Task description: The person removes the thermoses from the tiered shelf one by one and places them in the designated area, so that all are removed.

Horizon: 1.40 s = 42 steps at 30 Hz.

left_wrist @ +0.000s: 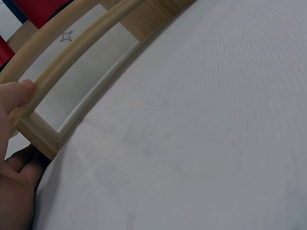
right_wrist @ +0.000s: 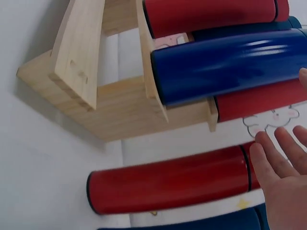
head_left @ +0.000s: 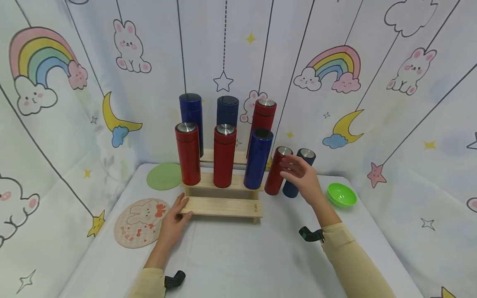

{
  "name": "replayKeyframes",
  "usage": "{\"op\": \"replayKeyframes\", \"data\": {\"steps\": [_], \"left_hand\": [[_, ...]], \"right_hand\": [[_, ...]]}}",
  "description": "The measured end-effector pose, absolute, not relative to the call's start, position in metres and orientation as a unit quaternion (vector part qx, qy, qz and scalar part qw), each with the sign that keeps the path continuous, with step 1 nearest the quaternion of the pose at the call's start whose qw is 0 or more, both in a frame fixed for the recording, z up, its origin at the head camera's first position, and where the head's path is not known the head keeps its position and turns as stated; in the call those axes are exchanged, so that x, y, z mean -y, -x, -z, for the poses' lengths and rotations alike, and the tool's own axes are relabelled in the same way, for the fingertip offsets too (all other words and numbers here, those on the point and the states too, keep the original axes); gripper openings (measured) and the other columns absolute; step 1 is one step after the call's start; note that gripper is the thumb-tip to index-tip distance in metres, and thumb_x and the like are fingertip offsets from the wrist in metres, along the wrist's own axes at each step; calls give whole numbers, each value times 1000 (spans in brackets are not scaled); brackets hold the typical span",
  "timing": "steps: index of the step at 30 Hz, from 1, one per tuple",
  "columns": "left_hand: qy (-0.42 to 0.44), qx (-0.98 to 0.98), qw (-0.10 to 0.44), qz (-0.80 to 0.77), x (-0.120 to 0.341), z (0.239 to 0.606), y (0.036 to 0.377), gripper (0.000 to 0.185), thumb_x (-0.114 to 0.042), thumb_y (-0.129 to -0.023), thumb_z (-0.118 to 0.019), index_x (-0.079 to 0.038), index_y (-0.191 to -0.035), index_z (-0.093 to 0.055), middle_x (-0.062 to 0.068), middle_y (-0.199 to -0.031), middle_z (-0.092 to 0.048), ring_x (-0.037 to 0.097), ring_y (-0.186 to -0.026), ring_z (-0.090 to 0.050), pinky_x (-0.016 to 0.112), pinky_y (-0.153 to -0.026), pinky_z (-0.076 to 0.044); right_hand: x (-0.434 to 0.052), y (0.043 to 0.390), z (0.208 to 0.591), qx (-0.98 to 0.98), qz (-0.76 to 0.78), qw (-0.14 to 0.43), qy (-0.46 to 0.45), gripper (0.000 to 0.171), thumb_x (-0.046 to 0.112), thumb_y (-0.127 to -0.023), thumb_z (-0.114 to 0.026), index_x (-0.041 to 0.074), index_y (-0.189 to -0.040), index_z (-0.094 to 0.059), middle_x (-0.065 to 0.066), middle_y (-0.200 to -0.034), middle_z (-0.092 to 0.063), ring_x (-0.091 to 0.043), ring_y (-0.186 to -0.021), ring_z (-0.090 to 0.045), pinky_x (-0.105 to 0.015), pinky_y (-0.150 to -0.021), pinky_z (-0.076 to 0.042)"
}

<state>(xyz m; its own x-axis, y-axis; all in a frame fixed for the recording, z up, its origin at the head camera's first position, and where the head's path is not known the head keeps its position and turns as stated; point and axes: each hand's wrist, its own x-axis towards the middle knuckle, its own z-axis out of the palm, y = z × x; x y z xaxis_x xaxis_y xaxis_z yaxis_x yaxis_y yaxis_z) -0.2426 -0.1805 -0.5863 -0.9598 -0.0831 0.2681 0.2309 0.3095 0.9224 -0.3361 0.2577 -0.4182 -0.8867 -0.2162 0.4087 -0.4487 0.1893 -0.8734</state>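
Note:
A stepped wooden stand [head_left: 223,207] carries several red and blue flasks on its upper two steps; its lowest step is bare. My left hand [head_left: 181,210] grips the left end of that lowest step, and in the left wrist view the thumb [left_wrist: 17,93] lies on the stand's rail [left_wrist: 81,62]. My right hand [head_left: 302,176] hovers open with spread fingers at a red flask [head_left: 275,176] and a blue flask [head_left: 306,155], both upright on the table right of the stand. In the right wrist view the straight fingers [right_wrist: 283,167] are close to the red flask [right_wrist: 168,187]; whether they touch it is unclear.
A green bowl [head_left: 341,195] sits on the table right of my right hand. Left of the stand lie a green round mat [head_left: 164,176] and a bunny-print coaster [head_left: 139,222]. Printed fabric walls close in the back and both sides of the white table [head_left: 238,256].

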Motion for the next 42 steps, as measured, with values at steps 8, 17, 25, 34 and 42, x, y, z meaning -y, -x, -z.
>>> {"op": "replayKeyframes", "data": {"steps": [8, 17, 25, 34, 42], "left_hand": [[42, 800, 132, 583, 181, 587, 243, 59, -7, -106, -72, 0, -160, -51, 13, -176, -29, 35, -161, -26, 5, -109, -30], [41, 795, 125, 591, 180, 586, 243, 58, -9, -106, -72, -3, -161, -51, 10, -176, -30, 32, -161, -26, 4, -109, -28], [40, 803, 128, 580, 181, 585, 243, 58, -10, -106, -72, -2, -160, -52, 11, -176, -31, 34, -161, -26, 4, -108, -28], [40, 797, 127, 589, 180, 584, 243, 58, -9, -106, -72, -2, -160, -52, 10, -176, -31, 33, -161, -26, 5, -109, -29], [44, 794, 125, 593, 181, 583, 242, 58, -8, -106, -71, -1, -160, -51, 12, -176, -30, 33, -161, -26, 5, -110, -29]], "right_hand": [[-243, 342, 417, 771, -595, 79, -212, 60, 16, -102, -79, 4, -155, -54, -18, -150, -62, -37, -139, -58, -26, -108, -52], [-230, 350, 419, 771, -592, 65, -226, 62, 13, -102, -79, 2, -157, -52, -19, -149, -62, -37, -138, -59, -28, -108, -53], [-226, 355, 420, 775, -586, 62, -229, 60, 11, -103, -77, 2, -157, -52, -16, -149, -63, -37, -139, -60, -31, -110, -52], [-224, 356, 418, 778, -584, 62, -221, 60, 12, -102, -78, 3, -156, -53, -15, -148, -64, -36, -138, -61, -32, -110, -53], [-219, 361, 416, 775, -583, 70, -233, 59, 10, -102, -78, 6, -156, -54, -16, -149, -64, -36, -138, -60, -47, -115, -49]]}}
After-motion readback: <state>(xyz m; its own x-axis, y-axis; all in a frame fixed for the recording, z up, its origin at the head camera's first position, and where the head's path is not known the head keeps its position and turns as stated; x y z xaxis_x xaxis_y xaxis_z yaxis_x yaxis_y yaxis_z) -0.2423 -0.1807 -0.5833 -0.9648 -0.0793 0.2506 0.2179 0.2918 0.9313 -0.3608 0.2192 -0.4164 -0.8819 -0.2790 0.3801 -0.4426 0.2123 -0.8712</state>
